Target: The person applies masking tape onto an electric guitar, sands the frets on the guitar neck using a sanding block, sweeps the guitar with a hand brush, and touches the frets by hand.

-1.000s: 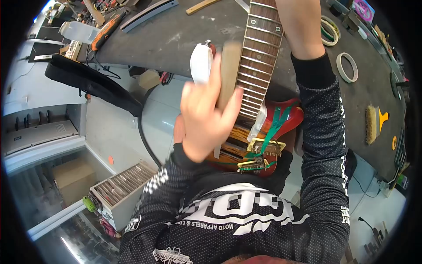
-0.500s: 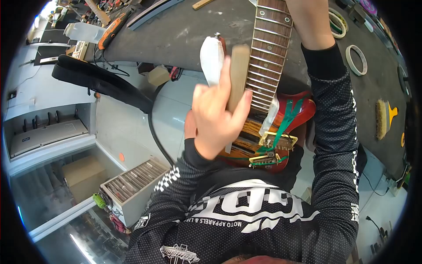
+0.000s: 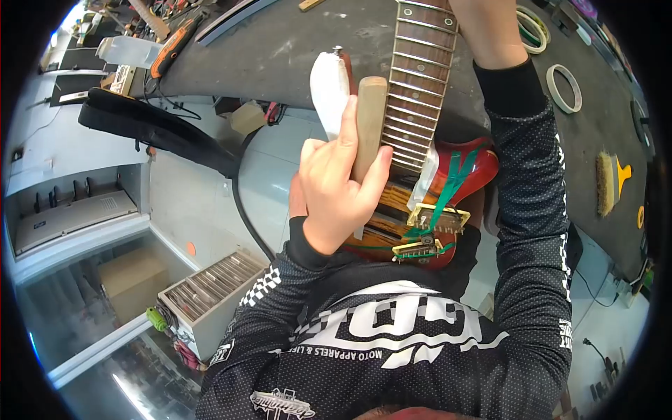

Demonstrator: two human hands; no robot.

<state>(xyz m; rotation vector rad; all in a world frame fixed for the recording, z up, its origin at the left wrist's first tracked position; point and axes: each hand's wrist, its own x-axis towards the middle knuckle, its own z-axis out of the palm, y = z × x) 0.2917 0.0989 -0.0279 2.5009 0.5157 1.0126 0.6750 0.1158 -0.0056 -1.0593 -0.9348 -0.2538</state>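
My left hand (image 3: 336, 192) is shut on a long wooden block (image 3: 369, 119) and holds it upright against the left edge of a guitar's fretboard (image 3: 420, 77). The red guitar body (image 3: 476, 168) rests against my lap, its gold pickups (image 3: 437, 217) strapped with green tape. A white covering (image 3: 327, 91) wraps the body's upper horn just left of the block. My right forearm (image 3: 490, 42) reaches up along the neck, and that hand is cut off by the top of the frame.
The neck lies on a dark workbench (image 3: 280, 49) with tape rolls (image 3: 563, 87), a brush (image 3: 605, 183) and an orange tool (image 3: 171, 45). A black bag (image 3: 154, 129) hangs off the bench's left edge. A metal box of rods (image 3: 210, 294) stands on the floor.
My left hand and the block were blurred with motion along the neck's edge. Now they are sharp and still, at about the same spot. The right arm has stayed on the neck.
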